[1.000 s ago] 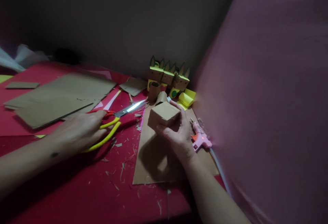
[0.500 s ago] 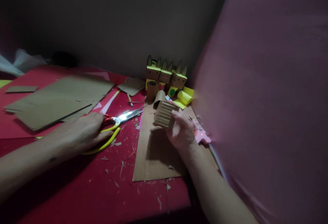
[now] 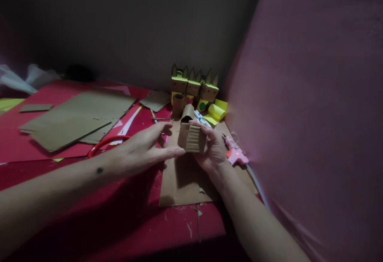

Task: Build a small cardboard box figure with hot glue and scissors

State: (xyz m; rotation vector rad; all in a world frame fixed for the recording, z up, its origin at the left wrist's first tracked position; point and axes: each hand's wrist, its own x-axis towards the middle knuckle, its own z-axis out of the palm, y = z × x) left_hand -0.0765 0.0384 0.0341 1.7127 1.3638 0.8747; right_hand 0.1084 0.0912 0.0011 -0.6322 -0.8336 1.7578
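Observation:
A small corrugated cardboard box (image 3: 193, 139) is held up over the cardboard sheet (image 3: 170, 192) by my right hand (image 3: 213, 150), whose fingers wrap its right side. Close to the box's left side is my left hand (image 3: 149, 144), thumb and fingers spread, the thumb tip at its lower left corner. Under and behind my left forearm lie the scissors, their red handle (image 3: 98, 145) showing and the blades hidden. Just behind the box, a curved cardboard piece (image 3: 187, 112) lies beside an upright cardboard tube (image 3: 178, 104).
A pink glue gun (image 3: 237, 154) with a lit red light lies at the right. Small box figures with pointed ears (image 3: 194, 88) stand at the back, near yellow paper (image 3: 217, 111) and markers (image 3: 202, 118). Flat cardboard (image 3: 80, 114) covers the left; scraps litter the red tabletop (image 3: 134, 222).
My left hand has let go of the scissors and moved right to the box. In my right hand the box has turned, now showing a smooth face beside the ridged one.

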